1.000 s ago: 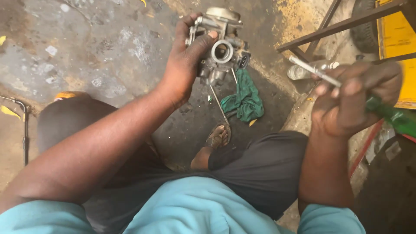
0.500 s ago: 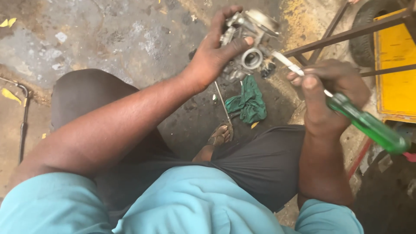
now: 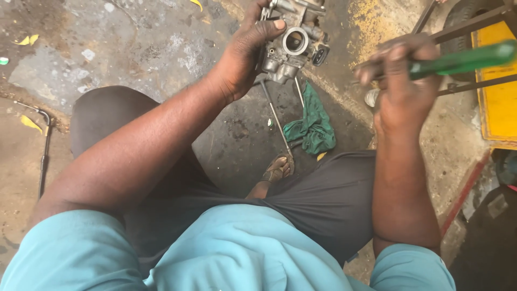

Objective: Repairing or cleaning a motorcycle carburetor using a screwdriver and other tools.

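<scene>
My left hand (image 3: 249, 51) grips a grey metal carburettor (image 3: 293, 46) at the top middle of the view, thumb across its face beside the round bore. Thin cables (image 3: 277, 116) hang down from the part. My right hand (image 3: 401, 81) is closed round a screwdriver with a green handle (image 3: 463, 59), which points to the right; the hand is blurred and sits to the right of the carburettor, apart from it. The screwdriver's tip is hidden behind my fingers.
A green rag (image 3: 312, 124) lies on the stained concrete floor below the carburettor. A sandalled foot (image 3: 277, 170) shows between my knees. A metal frame (image 3: 468, 24) and a yellow panel (image 3: 498, 102) stand at the right. A bent rod (image 3: 44, 151) lies at the left.
The right hand has swung the screwdriver so its handle now points right and up, away from the carburettor. The left hand still holds the carburettor, which has turned slightly.
</scene>
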